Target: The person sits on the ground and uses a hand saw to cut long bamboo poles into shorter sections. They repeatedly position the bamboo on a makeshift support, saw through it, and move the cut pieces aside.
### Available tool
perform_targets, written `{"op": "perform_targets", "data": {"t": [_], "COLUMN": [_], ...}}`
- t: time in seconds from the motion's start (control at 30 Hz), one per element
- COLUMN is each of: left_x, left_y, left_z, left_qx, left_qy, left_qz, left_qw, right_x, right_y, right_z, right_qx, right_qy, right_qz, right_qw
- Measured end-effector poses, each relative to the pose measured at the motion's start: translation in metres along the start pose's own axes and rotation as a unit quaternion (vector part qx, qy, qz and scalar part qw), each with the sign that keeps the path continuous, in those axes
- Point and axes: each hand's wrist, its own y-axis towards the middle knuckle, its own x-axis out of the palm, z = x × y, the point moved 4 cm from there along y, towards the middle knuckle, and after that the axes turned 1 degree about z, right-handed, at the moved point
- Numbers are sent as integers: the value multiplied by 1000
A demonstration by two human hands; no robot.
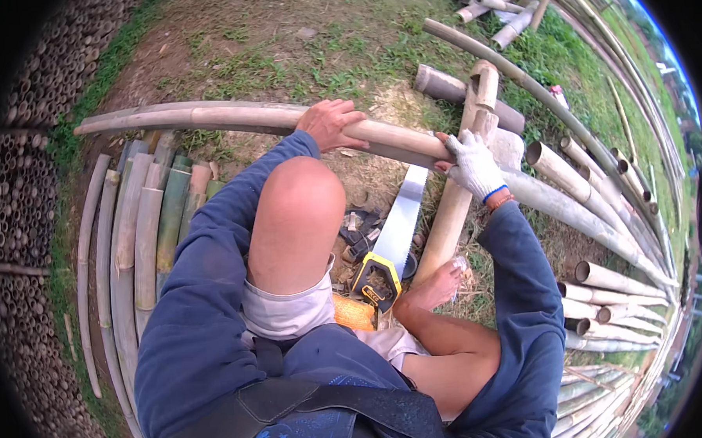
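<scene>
Beside rows of cut bamboo [150, 235]: a seated person has both hands on a long bamboo pole [229, 116], one knee [299, 194] raised.
Bamboo pole: it lies crosswise beyond the knee, from far left to just beside a thick bamboo length [449, 222]; whether anything bears its left end cannot be told.
Left hand [333, 127]: bare, its fingers bent over the pole partway along; a splinter or sharp edge could nick the skin if the pole slid or turned under it.
Right hand [472, 165]: gloved in white, its fingers curled around the pole near the right end; fingers could be pinched there should the pole roll against the thick length.
Handsaw [398, 225]: unheld, yellow-and-black handle toward the body, blade tip close to the pole; a dropped pole could knock it askew.
Bare foot [435, 288]: near the saw's handle and the thick length; with no shoe, it could be cut by a shifting blade or bruised by rolling bamboo.
</scene>
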Motion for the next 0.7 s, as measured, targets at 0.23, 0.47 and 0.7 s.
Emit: {"op": "perform_targets", "data": {"t": [0.23,0.47,0.7], "left_x": [-1,7,3], "left_y": [6,8,9], "left_z": [4,1,3], "left_qx": [38,31,-5], "left_qy": [-19,-25,-52], "left_qz": [15,-12,-46], "left_qw": [999,999,998], "right_x": [-3,-78,-77], "right_y": [-27,-88,-131], "right_z": [57,106,10], "right_qx": [117,258,183], "right_qy": [83,139,236], "right_qz": [-127,-11,-264], "right_qw": [982,956,917]}}
